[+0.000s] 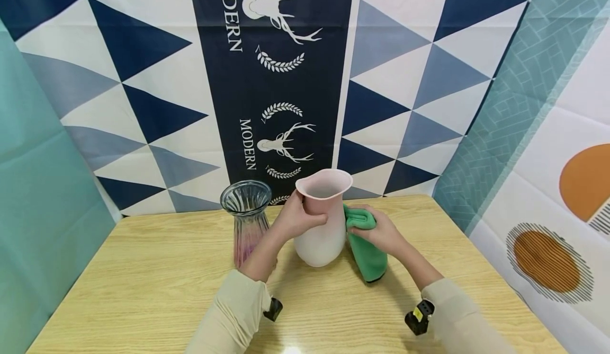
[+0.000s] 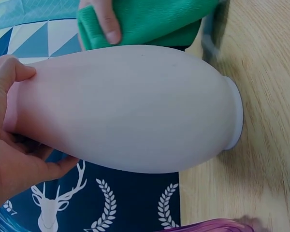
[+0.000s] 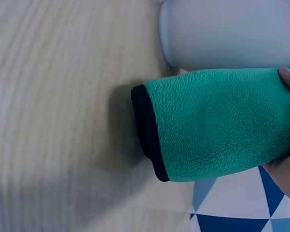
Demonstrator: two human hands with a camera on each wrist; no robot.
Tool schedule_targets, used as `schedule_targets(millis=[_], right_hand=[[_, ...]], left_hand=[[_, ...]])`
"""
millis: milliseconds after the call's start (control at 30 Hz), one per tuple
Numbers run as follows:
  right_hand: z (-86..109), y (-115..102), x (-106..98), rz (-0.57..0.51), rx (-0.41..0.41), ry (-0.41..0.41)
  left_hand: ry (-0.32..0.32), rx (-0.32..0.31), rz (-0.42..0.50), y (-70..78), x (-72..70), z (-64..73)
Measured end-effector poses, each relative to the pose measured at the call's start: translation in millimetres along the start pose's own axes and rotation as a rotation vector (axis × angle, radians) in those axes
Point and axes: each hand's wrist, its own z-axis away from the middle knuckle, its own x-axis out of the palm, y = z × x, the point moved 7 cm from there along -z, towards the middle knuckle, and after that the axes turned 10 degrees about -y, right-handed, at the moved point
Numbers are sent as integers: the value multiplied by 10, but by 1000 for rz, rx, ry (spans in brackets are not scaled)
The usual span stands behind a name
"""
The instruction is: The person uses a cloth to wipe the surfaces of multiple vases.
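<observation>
A vase (image 1: 320, 237), pink at its flared mouth and white below, stands near the back of the wooden table. My left hand (image 1: 296, 218) grips its neck, thumb on the near side and fingers reaching round behind, as the left wrist view shows. A folded green cloth (image 1: 369, 253) with a dark edge hangs from my right hand (image 1: 378, 230), which pinches its upper part against the vase's right side. In the right wrist view the cloth (image 3: 217, 125) hangs beside the vase's lower body (image 3: 232, 34).
A ribbed glass vase (image 1: 245, 221), bluish above and pink-purple below, stands left of the pink-white one, partly behind my left forearm. The wooden table (image 1: 157, 290) ends at a patterned backdrop (image 1: 162, 99). Printed sheets (image 1: 538, 227) line the right side.
</observation>
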Motion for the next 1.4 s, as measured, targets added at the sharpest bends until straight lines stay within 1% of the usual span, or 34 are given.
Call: schedule_targets(millis=[167,233,300,333,400,433,467,567,633,667,800,867,967,1200,1400], right_hand=[[-54,-121,-105,-19,-15,8],[-81,-182,-150,-26,-36,13],[-98,-243,-199,-35,-56,28],[-102,-274,-222,-44,-63,34],[-103,-337,-261,-50,-76,48],[-103,-357,-276,-49,-72,57],[-104,-374,-287,-53,-72,62],[-105,-410,-309,-36,-58,80],[-114,-417,-317,-29,-51,87],[-120,-422,-321,-24,-52,88],[-147,-443,-334,-12,-53,87],[-160,-462,-348,-5,-59,88],[-180,-499,-369,-2,-67,93],[-201,-580,-380,-8,-67,83],[-195,-584,-361,-16,-58,70]], left_hand=[[2,-1,-1,5,-6,-6],[4,2,3,4,-7,-5],[12,11,16,-1,-7,-5],[19,25,23,4,-7,-6],[39,60,38,13,-8,-10],[50,72,43,63,-13,11],[67,87,43,70,-16,9],[123,110,20,99,-31,12],[162,93,-8,111,-47,23],[182,83,-23,69,-53,9],[220,20,-52,49,-76,30],[224,-2,-54,35,-80,33],[224,-17,-46,22,-84,30],[190,-9,-28,28,-91,17],[162,-17,-17,16,-101,11]])
